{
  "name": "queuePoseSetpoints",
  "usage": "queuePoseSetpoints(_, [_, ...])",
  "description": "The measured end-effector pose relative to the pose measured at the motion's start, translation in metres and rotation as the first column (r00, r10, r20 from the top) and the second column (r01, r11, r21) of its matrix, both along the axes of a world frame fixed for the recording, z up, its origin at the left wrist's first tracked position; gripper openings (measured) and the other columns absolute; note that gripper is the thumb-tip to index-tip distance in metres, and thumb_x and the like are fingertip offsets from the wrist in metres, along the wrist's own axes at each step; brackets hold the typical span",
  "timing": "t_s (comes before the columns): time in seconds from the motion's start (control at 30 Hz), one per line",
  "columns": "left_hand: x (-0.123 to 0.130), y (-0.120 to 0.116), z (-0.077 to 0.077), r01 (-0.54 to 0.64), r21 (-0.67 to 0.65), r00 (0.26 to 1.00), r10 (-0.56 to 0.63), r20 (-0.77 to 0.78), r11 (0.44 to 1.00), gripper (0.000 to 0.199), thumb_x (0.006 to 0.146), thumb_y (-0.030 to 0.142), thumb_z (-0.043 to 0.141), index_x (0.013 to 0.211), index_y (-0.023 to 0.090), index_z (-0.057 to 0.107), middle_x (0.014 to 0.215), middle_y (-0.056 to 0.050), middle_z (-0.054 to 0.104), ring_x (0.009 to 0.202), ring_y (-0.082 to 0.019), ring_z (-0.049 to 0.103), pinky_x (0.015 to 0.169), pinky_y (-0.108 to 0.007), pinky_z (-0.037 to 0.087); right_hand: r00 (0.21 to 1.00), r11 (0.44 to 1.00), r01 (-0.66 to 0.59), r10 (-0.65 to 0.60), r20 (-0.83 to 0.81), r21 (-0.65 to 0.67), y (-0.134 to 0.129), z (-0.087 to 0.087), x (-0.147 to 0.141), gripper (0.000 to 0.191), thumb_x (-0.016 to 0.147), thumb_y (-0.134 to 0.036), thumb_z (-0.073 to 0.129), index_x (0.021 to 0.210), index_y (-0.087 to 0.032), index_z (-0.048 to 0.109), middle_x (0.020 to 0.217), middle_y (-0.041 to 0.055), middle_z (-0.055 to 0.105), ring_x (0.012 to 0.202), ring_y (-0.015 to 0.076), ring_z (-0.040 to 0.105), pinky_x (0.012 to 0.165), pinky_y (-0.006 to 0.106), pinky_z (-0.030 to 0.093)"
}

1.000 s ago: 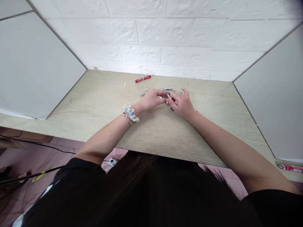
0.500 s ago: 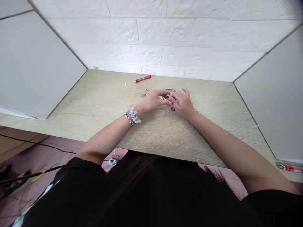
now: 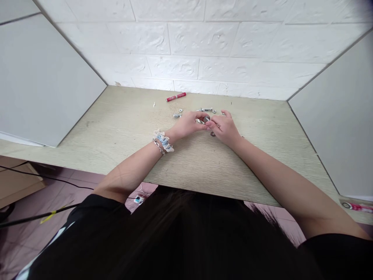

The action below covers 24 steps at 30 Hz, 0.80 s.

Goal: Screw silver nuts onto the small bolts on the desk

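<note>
A metal bolt (image 3: 206, 119) with a round head is held between my two hands over the table. My left hand (image 3: 190, 123), with a scrunchie and a chain bracelet at its wrist, has its thumb and fingers closed around the head end. On the other end, my right hand (image 3: 223, 127) is closed, and its fingers hide most of the shank. A washer (image 3: 213, 134) lies just below my right hand. Behind my hands are another bolt (image 3: 207, 109), a nut (image 3: 214, 111) and, further left, a nut (image 3: 180, 111) and a bolt (image 3: 176, 116).
A red pen-like tube (image 3: 176, 97) lies near the white brick wall (image 3: 183, 66). Grey panels stand at the left (image 3: 49, 77) and right (image 3: 338, 116) of the wooden table (image 3: 201, 167). Another red tube (image 3: 357, 207) is at the far right. Cables hang at lower left.
The bolt's head has tilted slightly between my fingers. My right hand's outer finger has shifted a little left. At the lower left, the dark shapes on the floor have moved and more cardboard shows.
</note>
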<state>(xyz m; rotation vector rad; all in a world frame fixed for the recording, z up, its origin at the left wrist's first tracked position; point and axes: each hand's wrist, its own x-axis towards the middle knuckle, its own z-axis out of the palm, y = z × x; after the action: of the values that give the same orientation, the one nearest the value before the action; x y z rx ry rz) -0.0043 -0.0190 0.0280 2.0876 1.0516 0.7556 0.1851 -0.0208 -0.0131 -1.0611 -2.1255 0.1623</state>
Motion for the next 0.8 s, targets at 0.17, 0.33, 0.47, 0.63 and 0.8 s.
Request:
queuePoseSetpoints(0.17, [0.0009,0.0,-0.0012,-0.001,0.01,1.0,0.001,-0.004,1.0,0.027,0.084,0.035,0.071,0.102,0.017,0.075,0.097,-0.005,0.077,0.093,-0.016,0.068,0.087,-0.029,0.048,1.0,1.0,-0.016,0.016,-0.025,-0.005,-0.0005,0.0004,0.0001,0.069,0.097,-0.072,0.018,0.069,-0.023,0.057,0.058,-0.0009,0.059,0.063,0.0174,0.057,0.106,0.049,0.037])
queuePoseSetpoints(0.33, [0.0026,-0.0004,-0.002,0.007,0.006,1.0,-0.007,0.01,1.0,0.024,0.084,0.035,0.071,0.099,0.016,0.075,0.094,-0.004,0.077,0.091,-0.016,0.068,0.086,-0.029,0.049,0.999,0.999,-0.018,0.016,-0.043,-0.032,-0.0019,0.003,-0.0007,0.071,0.096,-0.074,0.017,0.067,-0.023,0.056,0.057,-0.0003,0.06,0.062,0.0174,0.057,0.106,0.051,0.037])
queuePoseSetpoints(0.47, [0.0025,-0.0003,-0.0022,0.018,-0.015,0.999,-0.018,0.034,1.0,0.024,0.083,0.034,0.072,0.097,0.015,0.076,0.092,-0.005,0.076,0.089,-0.016,0.068,0.085,-0.03,0.049,0.998,0.999,-0.024,0.022,-0.052,-0.045,-0.0026,0.0048,-0.0014,0.072,0.095,-0.075,0.016,0.067,-0.023,0.056,0.056,0.0,0.059,0.062,0.0175,0.058,0.106,0.051,0.037])
queuePoseSetpoints(0.63, [0.002,0.0003,-0.002,0.037,-0.033,0.998,-0.035,0.056,0.999,0.024,0.081,0.033,0.073,0.096,0.014,0.076,0.092,-0.005,0.076,0.089,-0.016,0.068,0.084,-0.03,0.048,0.998,0.997,-0.032,0.029,-0.059,-0.066,-0.0037,0.0068,-0.0024,0.073,0.095,-0.076,0.015,0.072,-0.023,0.059,0.058,0.0005,0.06,0.064,0.0181,0.059,0.107,0.052,0.037])
queuePoseSetpoints(0.8, [0.0024,0.0004,-0.003,0.043,-0.053,0.998,-0.04,0.054,0.998,0.024,0.081,0.034,0.072,0.094,0.014,0.076,0.092,-0.006,0.076,0.089,-0.016,0.068,0.083,-0.03,0.048,0.997,0.996,-0.034,0.028,-0.073,-0.08,-0.0047,0.0063,-0.0025,0.072,0.095,-0.075,0.015,0.071,-0.023,0.059,0.056,0.0001,0.06,0.063,0.0178,0.059,0.109,0.053,0.036])
